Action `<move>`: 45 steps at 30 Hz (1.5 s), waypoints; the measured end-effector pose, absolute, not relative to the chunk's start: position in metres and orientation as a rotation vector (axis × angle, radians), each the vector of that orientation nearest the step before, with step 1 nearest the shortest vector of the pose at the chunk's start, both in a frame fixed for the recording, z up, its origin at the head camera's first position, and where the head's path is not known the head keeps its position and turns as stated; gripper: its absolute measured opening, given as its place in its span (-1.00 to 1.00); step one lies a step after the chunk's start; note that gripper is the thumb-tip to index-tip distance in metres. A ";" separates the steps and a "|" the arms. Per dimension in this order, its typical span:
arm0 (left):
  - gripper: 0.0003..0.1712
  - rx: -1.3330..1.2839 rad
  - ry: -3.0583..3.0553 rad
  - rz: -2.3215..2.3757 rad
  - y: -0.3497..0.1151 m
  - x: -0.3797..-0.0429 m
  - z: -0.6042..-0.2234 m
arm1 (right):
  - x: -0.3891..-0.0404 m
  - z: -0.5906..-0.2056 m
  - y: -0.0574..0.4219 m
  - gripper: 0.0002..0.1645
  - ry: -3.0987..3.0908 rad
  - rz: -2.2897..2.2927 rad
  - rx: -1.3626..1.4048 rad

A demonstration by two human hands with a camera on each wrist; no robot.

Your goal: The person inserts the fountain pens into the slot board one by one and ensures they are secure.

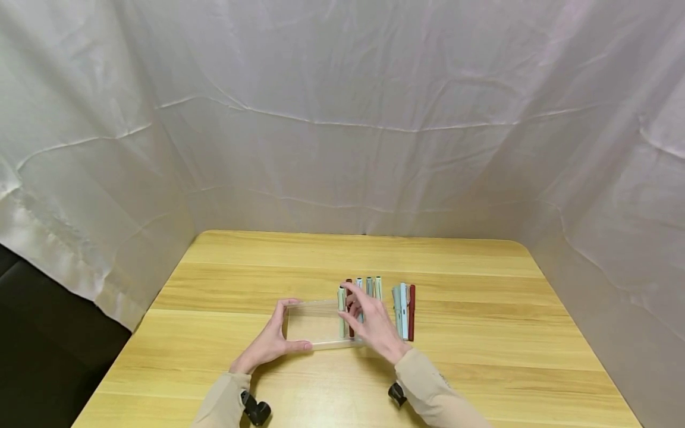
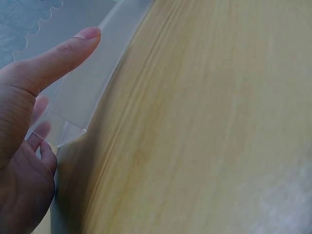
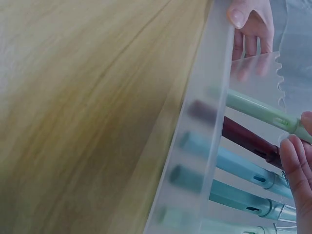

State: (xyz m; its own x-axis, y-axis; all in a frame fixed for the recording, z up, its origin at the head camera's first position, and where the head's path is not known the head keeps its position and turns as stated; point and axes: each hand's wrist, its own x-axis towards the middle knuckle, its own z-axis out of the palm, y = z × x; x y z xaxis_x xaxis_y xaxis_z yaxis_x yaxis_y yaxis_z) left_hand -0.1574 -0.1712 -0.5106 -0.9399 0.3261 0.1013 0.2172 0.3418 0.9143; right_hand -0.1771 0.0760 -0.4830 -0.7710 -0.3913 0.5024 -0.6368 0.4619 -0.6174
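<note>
A clear plastic pen tray (image 1: 314,344) with a notched far wall lies on the table. My left hand (image 1: 271,340) grips its left end, the thumb (image 2: 80,48) along the near wall and the other fingers behind. In the tray's right part, several pens stand side by side. My right hand (image 1: 373,324) pinches the leftmost one, a light green pen (image 3: 258,110). Just beside it are a dark red pen (image 3: 246,138), a light blue pen (image 3: 243,165) and a teal pen (image 3: 236,196). Another pale green pen (image 1: 379,288) is partly hidden by my right hand.
Right of the tray lie a grey-green pen (image 1: 397,309), a light blue pen (image 1: 404,312) and a dark red pen (image 1: 411,314), close together on the wooden table (image 1: 481,368). Pale curtains (image 1: 353,166) hang around the table's back and sides.
</note>
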 end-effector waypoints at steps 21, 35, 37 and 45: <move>0.07 0.504 2.493 1.655 -0.172 -0.159 -0.511 | -0.178 -0.482 0.069 -0.24 -2.456 0.897 0.830; 0.09 0.483 2.540 1.652 -0.177 -0.168 -0.540 | -0.184 -0.475 0.070 -0.24 -2.589 0.827 0.804; 0.09 0.481 2.539 1.653 -0.177 -0.168 -0.540 | -0.185 -0.474 0.069 -0.25 -2.608 0.812 0.795; 0.08 0.510 2.497 1.693 -0.172 -0.160 -0.518 | -0.186 -0.472 0.068 -0.27 -2.650 0.745 0.762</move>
